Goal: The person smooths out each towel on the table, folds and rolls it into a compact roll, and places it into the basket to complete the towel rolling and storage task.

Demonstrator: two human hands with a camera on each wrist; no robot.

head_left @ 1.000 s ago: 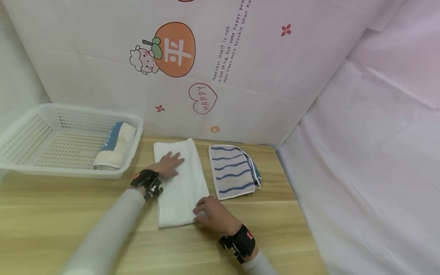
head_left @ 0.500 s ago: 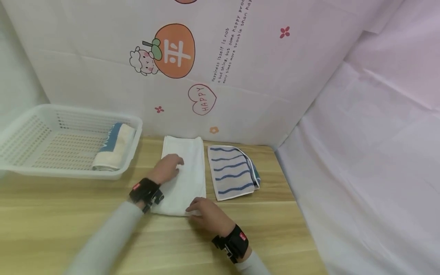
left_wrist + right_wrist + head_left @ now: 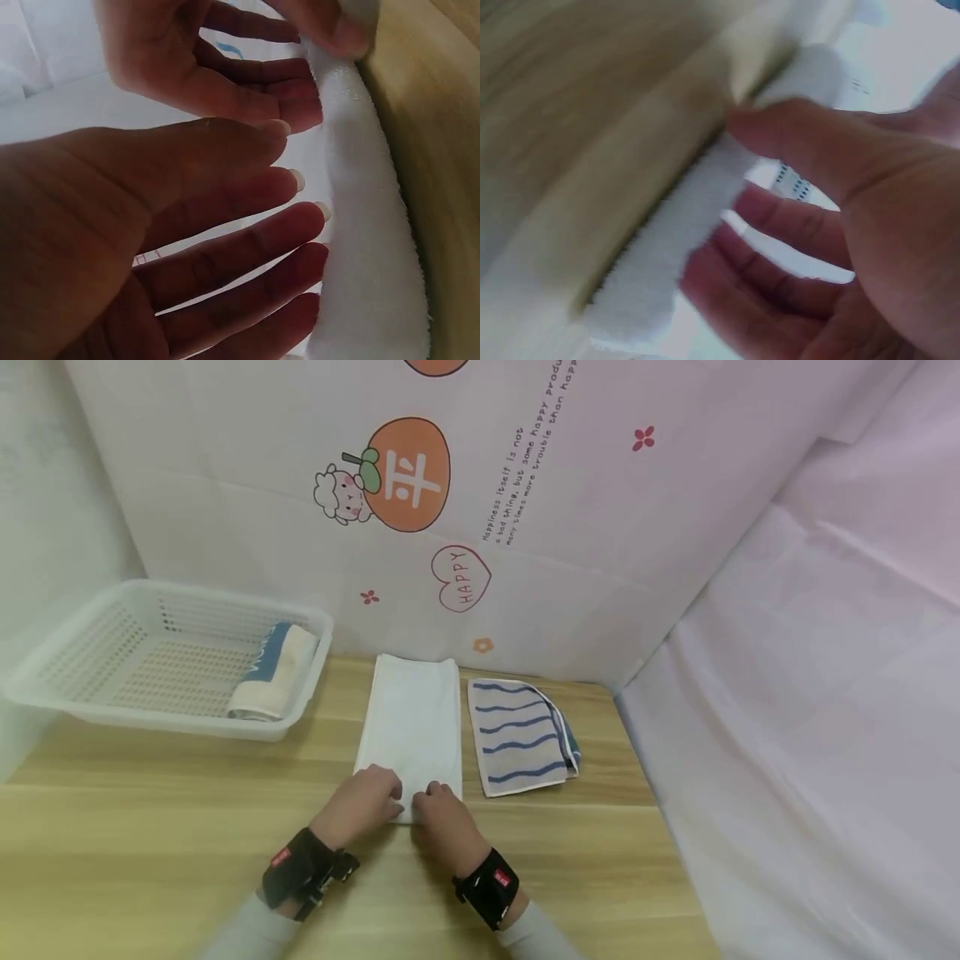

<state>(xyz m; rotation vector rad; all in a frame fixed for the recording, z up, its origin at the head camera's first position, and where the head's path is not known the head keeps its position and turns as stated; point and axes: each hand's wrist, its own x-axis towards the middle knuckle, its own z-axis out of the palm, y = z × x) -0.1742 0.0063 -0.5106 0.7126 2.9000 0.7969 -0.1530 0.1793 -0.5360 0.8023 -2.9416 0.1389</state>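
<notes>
Lifting unevenly could skew the folded white towel (image 3: 414, 718): right hand (image 3: 450, 831) pinches its edge; left hand (image 3: 360, 806), loose-fingered, merely touches.

Over my feed I see a wood-grained tabletop (image 3: 172, 835), near; a white printed backdrop (image 3: 570, 602), far; and creased white drapery (image 3: 810, 693), right, tinged pink higher up.

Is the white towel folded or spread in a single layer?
Folded: the white towel shows a thick, rounded near edge in both wrist views. How many layers, cannot tell.
</notes>
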